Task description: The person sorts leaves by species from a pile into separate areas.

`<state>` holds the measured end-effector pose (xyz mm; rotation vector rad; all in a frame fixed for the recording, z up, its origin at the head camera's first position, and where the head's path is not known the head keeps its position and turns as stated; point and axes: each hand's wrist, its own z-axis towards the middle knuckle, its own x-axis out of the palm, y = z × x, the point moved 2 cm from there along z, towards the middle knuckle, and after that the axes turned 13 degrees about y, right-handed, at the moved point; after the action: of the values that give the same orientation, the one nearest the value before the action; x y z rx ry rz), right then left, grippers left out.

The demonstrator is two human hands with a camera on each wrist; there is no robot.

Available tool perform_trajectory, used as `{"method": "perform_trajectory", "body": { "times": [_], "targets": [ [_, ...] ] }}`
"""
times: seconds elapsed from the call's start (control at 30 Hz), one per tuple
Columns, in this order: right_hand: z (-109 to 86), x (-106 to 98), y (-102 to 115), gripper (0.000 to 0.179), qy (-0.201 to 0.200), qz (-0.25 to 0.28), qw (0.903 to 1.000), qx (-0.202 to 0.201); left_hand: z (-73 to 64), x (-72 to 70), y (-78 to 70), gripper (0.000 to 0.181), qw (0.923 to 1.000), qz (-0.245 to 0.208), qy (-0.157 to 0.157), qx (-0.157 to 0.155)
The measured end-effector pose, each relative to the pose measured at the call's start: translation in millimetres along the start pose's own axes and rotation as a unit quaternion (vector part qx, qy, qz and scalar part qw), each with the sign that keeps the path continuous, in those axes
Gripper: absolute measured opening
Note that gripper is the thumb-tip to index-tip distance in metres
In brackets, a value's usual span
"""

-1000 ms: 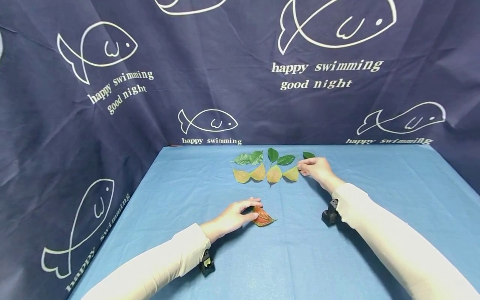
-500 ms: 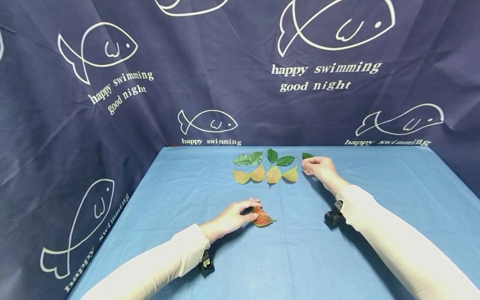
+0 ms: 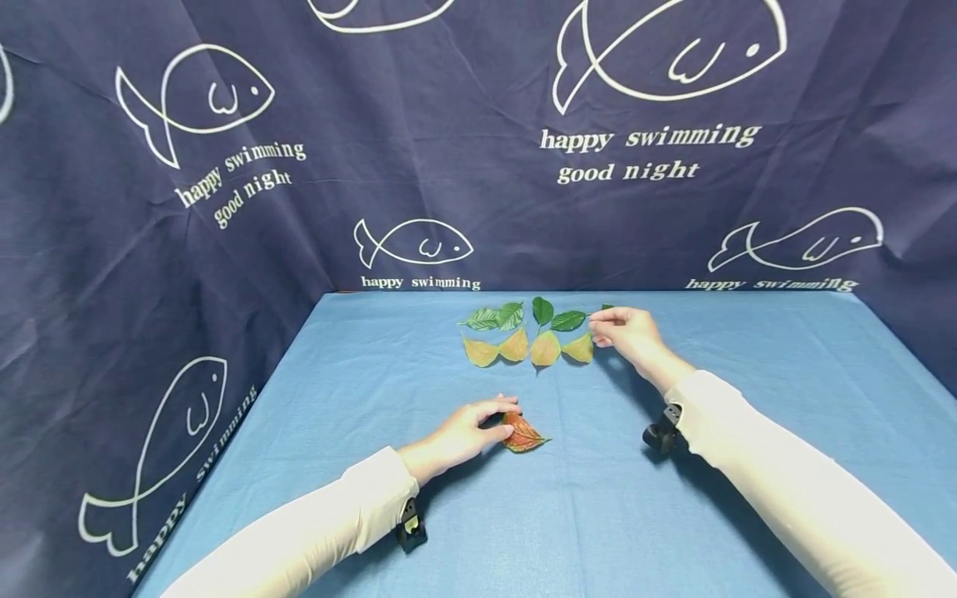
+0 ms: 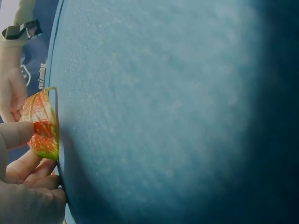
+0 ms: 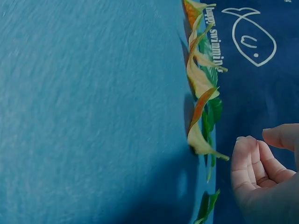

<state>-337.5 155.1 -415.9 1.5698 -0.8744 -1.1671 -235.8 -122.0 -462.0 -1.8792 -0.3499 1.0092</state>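
Note:
My left hand [image 3: 463, 436] pinches a red-orange leaf [image 3: 525, 433] with green edges, low over the blue cloth. In the left wrist view the thumb lies on this leaf [image 4: 44, 123] and the fingers are beneath it. My right hand [image 3: 631, 339] hovers at the right end of two rows of leaves, its fingers loosely bent. A small gap shows between thumb and fingertips in the right wrist view, with nothing in it. Nearest to the fingertips are a dark green leaf [image 3: 568, 321] and a yellow leaf [image 3: 579, 348]. Another green leaf [image 3: 608, 307] is mostly hidden behind the hand.
More green leaves [image 3: 511, 315] form the back row, and more yellow leaves [image 3: 546, 349] the front row, on the blue tablecloth [image 3: 419, 374]. A navy curtain [image 3: 508, 199] with white fish drawings hangs behind and to the left. Each wrist carries a small black camera [image 3: 661, 429].
My right hand shifted slightly right, then back left and a little up towards the dark green leaf's stem, covering more of the far-right green leaf. The left hand has stayed still.

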Motion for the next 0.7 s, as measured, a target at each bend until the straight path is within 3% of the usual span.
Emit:
{"method": "perform_trajectory", "body": {
  "times": [0.23,0.5,0.7],
  "targets": [
    [-0.7,5,8,0.035,0.010,0.011,0.9997,-0.019,0.0,-0.9,1.9,0.033,1.0000,-0.009,0.000,0.002],
    [-1.4,12,10,0.032,0.018,-0.020,0.9996,-0.006,-1.8,-1.0,-2.4,0.034,0.9998,0.020,-0.002,0.010],
    [-4.6,17,15,0.033,0.032,-0.028,0.9990,-0.014,-1.2,-0.2,-2.1,0.034,0.9998,0.015,-0.003,0.010]
  ]
}}
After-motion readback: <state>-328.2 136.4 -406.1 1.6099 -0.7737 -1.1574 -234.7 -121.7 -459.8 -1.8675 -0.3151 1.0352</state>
